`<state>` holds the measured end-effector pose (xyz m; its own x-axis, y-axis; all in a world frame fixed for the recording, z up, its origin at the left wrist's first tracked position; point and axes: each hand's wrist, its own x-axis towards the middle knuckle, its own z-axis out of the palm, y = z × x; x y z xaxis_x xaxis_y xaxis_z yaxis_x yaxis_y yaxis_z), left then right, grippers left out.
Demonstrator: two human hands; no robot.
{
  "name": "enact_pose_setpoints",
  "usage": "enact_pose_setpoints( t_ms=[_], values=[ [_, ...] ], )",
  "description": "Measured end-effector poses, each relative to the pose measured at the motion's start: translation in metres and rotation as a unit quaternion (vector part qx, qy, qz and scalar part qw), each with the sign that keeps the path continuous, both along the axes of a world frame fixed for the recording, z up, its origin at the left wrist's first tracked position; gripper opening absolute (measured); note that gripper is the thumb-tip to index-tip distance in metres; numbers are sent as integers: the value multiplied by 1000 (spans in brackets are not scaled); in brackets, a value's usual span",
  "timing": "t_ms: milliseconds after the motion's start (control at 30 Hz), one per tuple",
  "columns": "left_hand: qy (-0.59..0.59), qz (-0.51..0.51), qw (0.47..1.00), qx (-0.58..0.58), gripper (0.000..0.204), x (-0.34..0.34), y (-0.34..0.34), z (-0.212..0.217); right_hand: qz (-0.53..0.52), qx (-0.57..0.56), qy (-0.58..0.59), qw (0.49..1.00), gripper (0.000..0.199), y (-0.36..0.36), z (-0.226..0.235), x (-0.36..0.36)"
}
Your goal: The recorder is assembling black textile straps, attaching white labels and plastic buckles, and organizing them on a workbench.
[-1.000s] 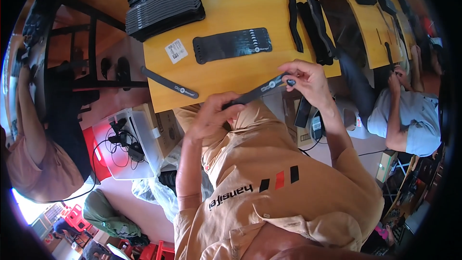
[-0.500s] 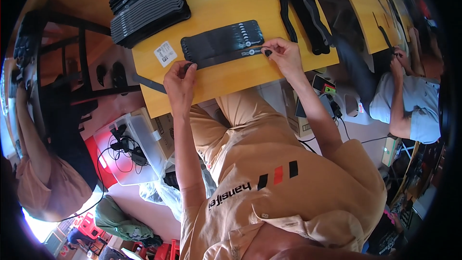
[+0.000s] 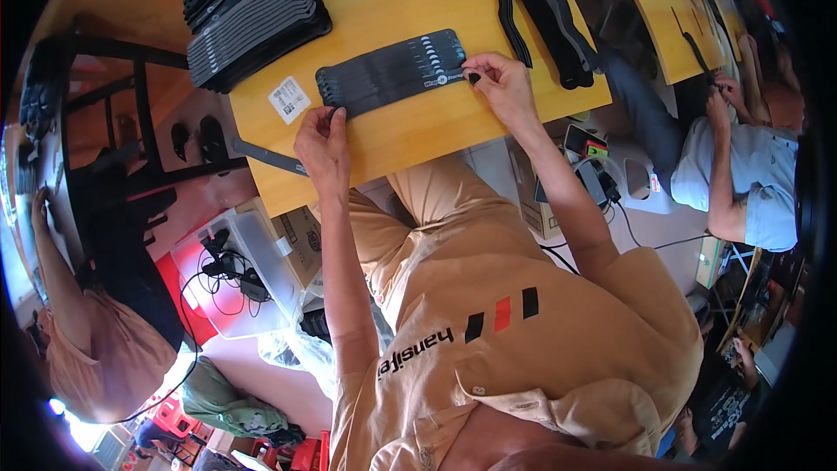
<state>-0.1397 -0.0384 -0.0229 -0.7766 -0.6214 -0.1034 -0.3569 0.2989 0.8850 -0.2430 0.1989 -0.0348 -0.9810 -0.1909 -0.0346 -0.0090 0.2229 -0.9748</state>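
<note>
Yellow wood fills the view ahead of me, a tabletop [image 3: 410,135] with black strips laid out across it. Between my two hands lies a fanned row of flat black straps [image 3: 391,72], overlapped side by side and resting flat on the wood; the row looks neatly aligned, so I judge the laying-out of this batch is largely done and what remains is squaring its ends. Beyond my left hand [image 3: 324,141], further up the tabletop, sits a tall stack of the same black straps [image 3: 248,13], and beyond my right hand [image 3: 503,87] a few loose long black strips [image 3: 545,9] lie apart; whether those count as finished or waiting I cannot tell. A small white label [image 3: 289,98] lies just beside the row, near my left hand. My left arm reaches straight forward, wrist bent down, fingertips pinched on the near left end of the row. My right arm stretches out further, hand curled with thumb and forefinger pressing on the row's right end, where a small round tab shows. Both hands are closed lightly on the straps, not lifting them.
</note>
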Motion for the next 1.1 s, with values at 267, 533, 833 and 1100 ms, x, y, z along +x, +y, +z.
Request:
enact_pose_setpoints(
  t_ms=[267,533,833,1100],
  values=[
    [11,17,1000,-6,16,-3,2,2,-22,37,5,999,11,-3,3,0],
    [24,24,999,11,15,-4,1,1,-21,13,-15,1000,18,-1,7,2],
    [24,30,999,18,16,-5,2,2,-46,-9,-44,998,18,-6,14,3],
    [5,34,999,-4,19,-6,2,4,-62,5,-26,998,17,-9,12,2]
  ],
)
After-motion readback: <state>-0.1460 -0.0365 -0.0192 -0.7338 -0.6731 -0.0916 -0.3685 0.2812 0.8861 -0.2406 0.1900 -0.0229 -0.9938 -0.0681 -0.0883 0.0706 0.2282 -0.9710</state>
